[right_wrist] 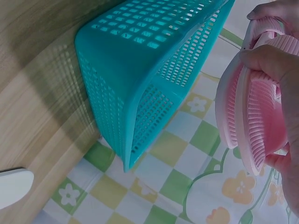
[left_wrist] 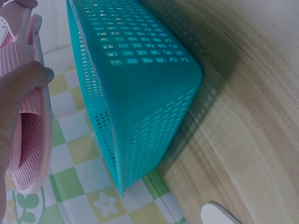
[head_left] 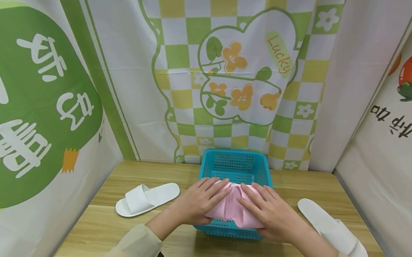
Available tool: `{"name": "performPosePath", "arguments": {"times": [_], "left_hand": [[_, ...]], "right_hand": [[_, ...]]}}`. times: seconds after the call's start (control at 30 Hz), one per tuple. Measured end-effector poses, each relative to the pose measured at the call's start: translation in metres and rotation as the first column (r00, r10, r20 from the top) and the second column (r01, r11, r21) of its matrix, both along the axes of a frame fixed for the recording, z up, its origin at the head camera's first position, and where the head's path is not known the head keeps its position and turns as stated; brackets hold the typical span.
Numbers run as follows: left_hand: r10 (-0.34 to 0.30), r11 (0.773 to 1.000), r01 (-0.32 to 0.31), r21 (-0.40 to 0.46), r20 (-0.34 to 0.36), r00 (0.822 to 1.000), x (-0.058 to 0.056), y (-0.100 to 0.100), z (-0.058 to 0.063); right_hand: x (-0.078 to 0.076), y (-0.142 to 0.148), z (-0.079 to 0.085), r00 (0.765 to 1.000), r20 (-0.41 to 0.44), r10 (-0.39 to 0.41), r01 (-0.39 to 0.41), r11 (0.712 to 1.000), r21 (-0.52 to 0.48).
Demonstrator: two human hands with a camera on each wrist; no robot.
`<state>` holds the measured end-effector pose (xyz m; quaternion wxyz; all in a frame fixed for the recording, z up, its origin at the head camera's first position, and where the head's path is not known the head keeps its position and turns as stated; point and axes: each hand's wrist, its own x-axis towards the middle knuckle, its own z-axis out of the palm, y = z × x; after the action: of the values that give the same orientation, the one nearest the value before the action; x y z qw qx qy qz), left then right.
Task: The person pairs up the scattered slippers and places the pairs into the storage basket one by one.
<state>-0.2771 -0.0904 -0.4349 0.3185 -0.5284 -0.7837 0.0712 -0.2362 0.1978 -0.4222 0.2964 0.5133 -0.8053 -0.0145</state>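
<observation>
A pair of pink slippers (head_left: 235, 205) with ribbed straps is held up over the front of a blue perforated basket (head_left: 236, 153). My left hand (head_left: 200, 200) grips the left end, fingers over the top, with the thumb pressed on a ribbed strap in the left wrist view. My right hand (head_left: 272, 211) grips the other end, thumb curled round the edge. In the right wrist view the two pink slippers (right_wrist: 254, 107) lie against each other, soles side by side. Part of each slipper is hidden behind my fingers.
A white slipper (head_left: 143, 200) lies left of the basket on the wooden table (head_left: 175, 254). Another white slipper (head_left: 334, 232) lies to the right, near my right forearm. Behind the table hangs a green and yellow checkered cloth (head_left: 182, 60), and printed cloths flank both sides.
</observation>
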Motion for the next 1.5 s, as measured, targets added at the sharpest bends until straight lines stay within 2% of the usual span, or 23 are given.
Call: {"name": "performPosePath", "arguments": {"times": [0.23, 0.6, 0.83, 1.2, 1.5], "left_hand": [[-0.012, 1.0, 0.012, 0.01, -0.005, 1.0, -0.0006, 0.0006, 0.0006], [-0.019, 1.0, 0.019, 0.009, 0.0, 1.0, 0.0, 0.0015, 0.0001], [-0.019, 1.0, 0.02, 0.008, -0.037, 0.999, 0.0002, 0.0019, 0.0007], [-0.029, 0.999, 0.029, 0.017, -0.005, 1.0, 0.0023, -0.0003, -0.0012], [0.002, 1.0, -0.001, -0.01, 0.026, 1.0, 0.0026, -0.0008, -0.0031]], "right_hand": [[0.0, -0.0025, 0.0019, 1.0, -0.013, 0.02, -0.02, 1.0, -0.017], [0.0006, -0.0071, 0.0, 1.0, 0.012, 0.021, -0.02, 0.999, -0.025], [0.0004, -0.0093, -0.0012, 1.0, 0.015, 0.022, -0.022, 0.999, -0.032], [0.0031, -0.0068, -0.0026, 1.0, 0.019, -0.002, 0.003, 1.0, -0.018], [0.0047, -0.0076, -0.0033, 0.999, 0.035, -0.024, 0.025, 1.0, -0.003]]}}
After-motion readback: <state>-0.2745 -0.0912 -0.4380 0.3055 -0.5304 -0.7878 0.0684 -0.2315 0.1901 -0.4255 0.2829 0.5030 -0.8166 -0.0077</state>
